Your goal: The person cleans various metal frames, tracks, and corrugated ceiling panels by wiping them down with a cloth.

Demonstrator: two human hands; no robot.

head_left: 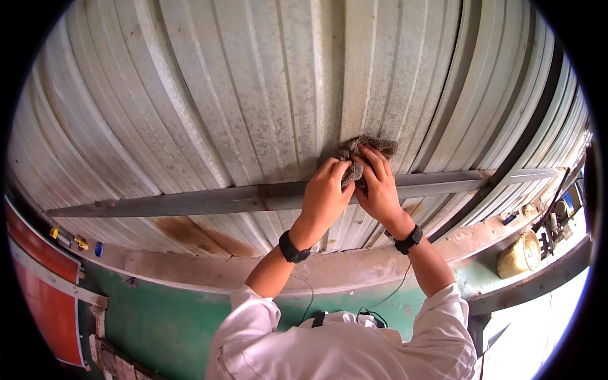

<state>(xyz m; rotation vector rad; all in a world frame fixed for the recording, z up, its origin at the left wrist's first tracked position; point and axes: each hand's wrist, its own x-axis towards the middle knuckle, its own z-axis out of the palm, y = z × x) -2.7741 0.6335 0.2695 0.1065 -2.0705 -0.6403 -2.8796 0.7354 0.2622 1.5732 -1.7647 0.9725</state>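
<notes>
A bunched grey-brown cloth is pressed together between my two hands, in front of the corrugated metal wall. My left hand grips its left side with bent fingers. From the right, my right hand lies over the cloth, fingers pointing up the wall. Both hands are just in front of a grey horizontal metal rail and hide part of it. Each wrist wears a black strap. Whether the cloth touches the wall cannot be made out for certain.
A concrete ledge runs along the wall's foot above the green floor. Red panels stand at the left. At the right are a pale bucket and a dark slanted post. A thin cable hangs near my body.
</notes>
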